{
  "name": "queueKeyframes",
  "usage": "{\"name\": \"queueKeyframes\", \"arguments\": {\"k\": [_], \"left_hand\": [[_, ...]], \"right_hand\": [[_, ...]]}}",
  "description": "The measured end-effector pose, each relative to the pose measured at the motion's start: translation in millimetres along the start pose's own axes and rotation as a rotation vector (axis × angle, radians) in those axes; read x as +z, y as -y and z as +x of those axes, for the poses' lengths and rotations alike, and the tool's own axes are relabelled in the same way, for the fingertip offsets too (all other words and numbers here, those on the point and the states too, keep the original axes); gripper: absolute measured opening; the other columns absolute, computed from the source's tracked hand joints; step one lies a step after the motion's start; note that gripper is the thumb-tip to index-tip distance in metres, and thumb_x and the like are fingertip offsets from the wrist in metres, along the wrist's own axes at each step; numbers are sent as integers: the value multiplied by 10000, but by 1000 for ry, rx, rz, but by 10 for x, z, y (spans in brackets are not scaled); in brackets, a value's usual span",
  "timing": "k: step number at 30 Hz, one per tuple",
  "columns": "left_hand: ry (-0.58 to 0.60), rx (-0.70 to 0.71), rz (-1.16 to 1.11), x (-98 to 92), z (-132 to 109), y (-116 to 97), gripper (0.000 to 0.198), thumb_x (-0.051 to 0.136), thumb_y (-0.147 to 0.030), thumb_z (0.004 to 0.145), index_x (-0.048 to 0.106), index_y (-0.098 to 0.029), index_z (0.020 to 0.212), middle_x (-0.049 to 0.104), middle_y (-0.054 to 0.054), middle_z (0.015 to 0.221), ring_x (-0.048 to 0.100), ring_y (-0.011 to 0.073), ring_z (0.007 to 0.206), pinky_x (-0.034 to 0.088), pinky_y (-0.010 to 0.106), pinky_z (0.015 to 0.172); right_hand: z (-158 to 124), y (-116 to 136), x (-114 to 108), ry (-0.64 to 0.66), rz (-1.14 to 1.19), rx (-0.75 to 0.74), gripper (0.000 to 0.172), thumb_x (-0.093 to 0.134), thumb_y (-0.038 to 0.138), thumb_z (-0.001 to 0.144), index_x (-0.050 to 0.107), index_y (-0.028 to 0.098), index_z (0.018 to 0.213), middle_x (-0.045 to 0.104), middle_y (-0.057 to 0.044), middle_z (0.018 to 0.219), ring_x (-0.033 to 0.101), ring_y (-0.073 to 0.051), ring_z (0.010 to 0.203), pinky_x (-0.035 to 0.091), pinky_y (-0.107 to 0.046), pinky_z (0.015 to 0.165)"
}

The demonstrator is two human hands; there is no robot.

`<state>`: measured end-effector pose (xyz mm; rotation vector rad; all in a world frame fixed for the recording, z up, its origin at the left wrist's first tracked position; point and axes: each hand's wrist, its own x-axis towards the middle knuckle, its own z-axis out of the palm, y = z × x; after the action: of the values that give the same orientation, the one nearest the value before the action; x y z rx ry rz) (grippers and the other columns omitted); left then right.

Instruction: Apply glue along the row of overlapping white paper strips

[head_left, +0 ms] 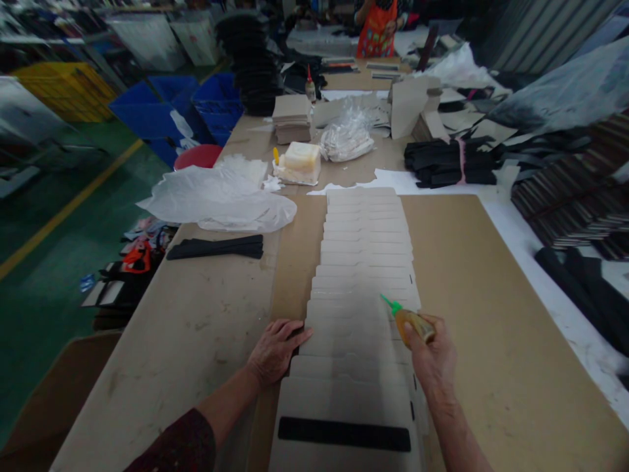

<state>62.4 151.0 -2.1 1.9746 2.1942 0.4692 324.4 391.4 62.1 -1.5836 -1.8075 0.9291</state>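
A long row of overlapping grey cardboard sheets runs away from me down the middle of the table. My left hand rests at the row's left edge, fingers spread out and touching the sheets. In my right hand is a squeeze glue bottle, amber with a green nozzle. The nozzle points up and left over the right part of the sheets; whether it touches them I cannot tell. Across the nearest sheet lies a black strip. Further left, a small stack of black strips sits on the table.
Behind the row are a crumpled white plastic sheet, a pale yellowish block, a clear plastic bag and stacked cards. Bundled black strips and stacked dark boards stand right. A person in an orange apron is far off.
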Motion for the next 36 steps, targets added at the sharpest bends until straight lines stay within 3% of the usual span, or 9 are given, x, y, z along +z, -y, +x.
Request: {"name": "queueKeyframes", "arguments": {"k": [5,11,16,30,36], "left_hand": [[10,-14,5,-4,2,-6,553,506,-68,885,582,-342,1359,581,64,1278,481,253,1127,453,455,958],[7,-14,-2,17,-9,7,577,508,-70,875,570,-357,1372,575,62,1286,477,257,1131,450,463,964],[19,-21,-3,25,-16,11,570,507,-76,886,558,-358,1379,564,55,1311,462,258,1154,429,461,981],[6,-9,-12,13,-4,-5,540,510,-88,902,562,-342,1376,574,58,1293,468,256,1127,428,452,954],[12,-21,-8,18,-9,-11,532,527,-94,895,574,-341,1363,580,56,1284,476,255,1126,428,452,952]], "right_hand": [[269,-183,-119,-145,-4,-6,500,651,576,722,614,177,1022,656,-83,953,598,-231,811,480,-369,732],[465,-176,-143,-167,-157,-59,457,605,565,735,608,195,1002,652,-74,925,570,-223,766,451,-361,715],[481,-165,-135,-115,-273,-36,469,568,593,769,605,206,1030,649,-71,907,557,-225,744,433,-358,701],[384,-28,-15,-35,-295,-172,472,538,619,800,624,196,991,650,-65,835,541,-208,685,387,-326,641],[365,-14,21,-30,-270,-164,503,549,647,784,621,199,1000,653,-72,849,553,-223,700,405,-343,658]]}}
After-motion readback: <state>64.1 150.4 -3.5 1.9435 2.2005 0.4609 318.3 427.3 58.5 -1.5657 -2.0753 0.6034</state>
